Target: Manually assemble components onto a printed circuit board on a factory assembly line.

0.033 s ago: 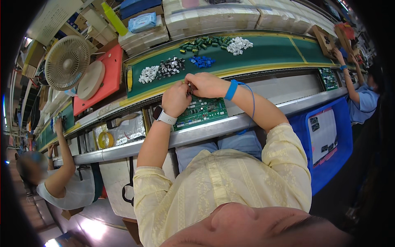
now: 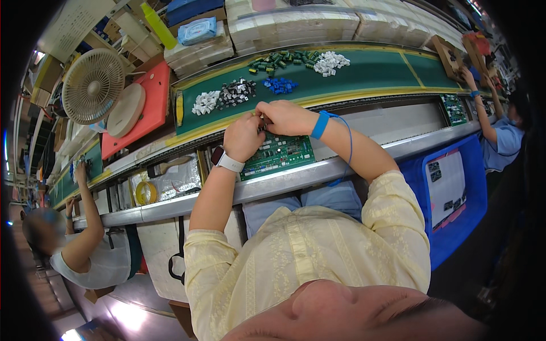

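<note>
A green circuit board (image 2: pixel 282 152), crowded with small parts, lies on the metal rail in front of me. My left hand (image 2: pixel 243 138) is over the board's far left part, with the fingers closed in a pinch. Meeting it there at the fingertips is my right hand (image 2: pixel 289 118), its fingers also bent and pressed together. Whatever sits between the fingertips is too small and covered to name. Just beyond the hands, loose piles of blue connectors (image 2: pixel 280 86), black-and-grey parts (image 2: pixel 236 94), white connectors (image 2: pixel 206 103) and green cylindrical capacitors (image 2: pixel 282 60) rest on the green belt.
More white parts (image 2: pixel 331 63) lie farther right on the belt (image 2: pixel 369 77). A fan (image 2: pixel 94 86) stands at the far left, and a tape roll (image 2: pixel 146 193) left of the board. A blue crate (image 2: pixel 475 193) is at my right. Co-workers sit on both sides. A blue wrist cord (image 2: pixel 350 142) hangs by my right arm.
</note>
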Demonstrator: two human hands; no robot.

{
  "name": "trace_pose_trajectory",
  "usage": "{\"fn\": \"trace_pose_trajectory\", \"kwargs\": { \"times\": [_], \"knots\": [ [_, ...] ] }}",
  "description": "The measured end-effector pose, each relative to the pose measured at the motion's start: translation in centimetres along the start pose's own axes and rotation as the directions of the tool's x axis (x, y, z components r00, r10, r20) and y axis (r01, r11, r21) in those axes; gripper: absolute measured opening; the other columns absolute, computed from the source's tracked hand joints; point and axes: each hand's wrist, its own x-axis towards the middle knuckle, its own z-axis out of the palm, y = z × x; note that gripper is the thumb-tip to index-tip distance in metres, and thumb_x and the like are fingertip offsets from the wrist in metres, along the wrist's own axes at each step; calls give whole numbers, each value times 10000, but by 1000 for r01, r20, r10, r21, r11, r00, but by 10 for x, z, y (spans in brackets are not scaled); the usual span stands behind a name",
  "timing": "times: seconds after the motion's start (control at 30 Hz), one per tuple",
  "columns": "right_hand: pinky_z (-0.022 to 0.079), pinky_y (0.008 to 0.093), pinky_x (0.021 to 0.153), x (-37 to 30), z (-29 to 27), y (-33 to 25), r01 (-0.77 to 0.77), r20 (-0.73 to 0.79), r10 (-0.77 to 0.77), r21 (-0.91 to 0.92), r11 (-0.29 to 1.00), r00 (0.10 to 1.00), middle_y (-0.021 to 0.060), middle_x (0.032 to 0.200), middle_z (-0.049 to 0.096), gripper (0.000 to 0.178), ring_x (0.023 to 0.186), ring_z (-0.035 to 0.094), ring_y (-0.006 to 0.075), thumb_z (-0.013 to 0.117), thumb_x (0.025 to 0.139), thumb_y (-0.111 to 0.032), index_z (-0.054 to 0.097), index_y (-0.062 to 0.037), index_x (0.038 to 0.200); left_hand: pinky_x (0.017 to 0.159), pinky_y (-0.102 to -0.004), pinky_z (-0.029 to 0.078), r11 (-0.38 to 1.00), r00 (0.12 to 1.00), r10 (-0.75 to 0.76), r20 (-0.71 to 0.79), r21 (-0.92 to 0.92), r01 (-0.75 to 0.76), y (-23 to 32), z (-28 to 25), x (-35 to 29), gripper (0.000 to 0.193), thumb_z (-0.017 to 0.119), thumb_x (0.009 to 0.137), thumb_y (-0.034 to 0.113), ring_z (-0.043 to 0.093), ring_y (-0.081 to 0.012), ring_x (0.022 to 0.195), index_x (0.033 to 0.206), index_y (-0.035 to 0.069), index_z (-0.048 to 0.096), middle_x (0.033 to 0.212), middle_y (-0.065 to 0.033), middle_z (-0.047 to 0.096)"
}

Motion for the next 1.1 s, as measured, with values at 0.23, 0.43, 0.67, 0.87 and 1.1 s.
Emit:
{"fn": "trace_pose_trajectory", "kwargs": {
  "times": [0.23, 0.43, 0.67, 0.87, 1.1],
  "knots": [
    [452, 454, 698, 2, 3, 0, 52, -31, -55, -91, 994, 998, 199, 792, 604, 356, 798, 584, 372, 593, 684, -45, 484, -20, 1022, 723, -382, 471, 996, 928, -73, -365, -71, 50, -39, -4, 9, 179, 603, 724, 141, 573, -292, 812, 883, 68, 642, 870, -110, 581],
    [448, 439, 718, 3, 0, -6, 84, -6, -85, -126, 989, 996, 186, 796, 602, 407, 819, 577, 357, 595, 686, -45, 477, -15, 1074, 718, -385, 455, 913, 871, -182, -456, 251, 322, -75, 3, 13, 176, 622, 720, 182, 539, -262, 868, 874, 106, 661, 879, -70, 576],
    [457, 395, 691, 20, -5, 16, 134, -148, -163, -189, 973, 975, 94, 783, 594, 155, 770, 571, 298, 598, 734, -106, 599, -58, 881, 701, -394, 462, 912, 897, -192, -399, 265, 313, -75, 3, 13, 134, 640, 717, 186, 548, -279, 837, 828, 114, 663, 845, -82, 581],
    [478, 401, 639, 60, 16, 40, 53, -309, -220, -467, 882, 925, 95, 764, 585, 99, 742, 593, 288, 606, 743, -194, 632, -101, 763, 693, -396, 456, 947, 891, -181, -417, 172, 273, -73, 2, 10, 114, 670, 684, 159, 548, -297, 808, 743, 87, 604, 828, -105, 574],
    [463, 408, 685, 62, 24, 42, -5, -321, -161, -460, 888, 933, 106, 813, 568, 103, 799, 579, 282, 598, 744, -147, 621, -72, 811, 643, -402, 464, 963, 922, -181, -343, 127, 236, -67, -5, 11, 140, 664, 688, 129, 591, -297, 734, 758, 60, 565, 755, -106, 605]
  ]
}}
